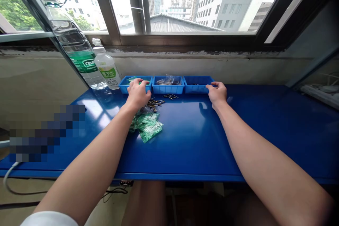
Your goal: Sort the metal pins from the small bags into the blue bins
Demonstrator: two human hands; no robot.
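The left hand (pixel 138 95) arches over the leftmost blue plastic bin (pixel 123 89), its fingers half curled across the bin and its thumb held apart; whether it has hold of anything, I cannot tell. The right hand (pixel 217 93), thumb bent toward curled fingers, looks lightly closed on the outer end of the rightmost blue plastic bin (pixel 197 88). Between the hands, the middle blue plastic bin (pixel 168 89) completes the row, so the bins appear to be in place. As far as sorting goes, the work looks only partly done: beneath the left fingers lie some green packets (pixel 131 79), and clear plastic packets (pixel 170 79) fill the middle bin, while what is in the bin beside the right hand is too small and dark to name. Outside the bins, a heap of green plastic packets (pixel 150 129) lies nearer the body than the left hand, loose metal pins (pixel 156 103) are scattered just right of its thumb, and a few separate pins (pixel 171 96) lie farther right, toward the right hand, in front of the middle bin
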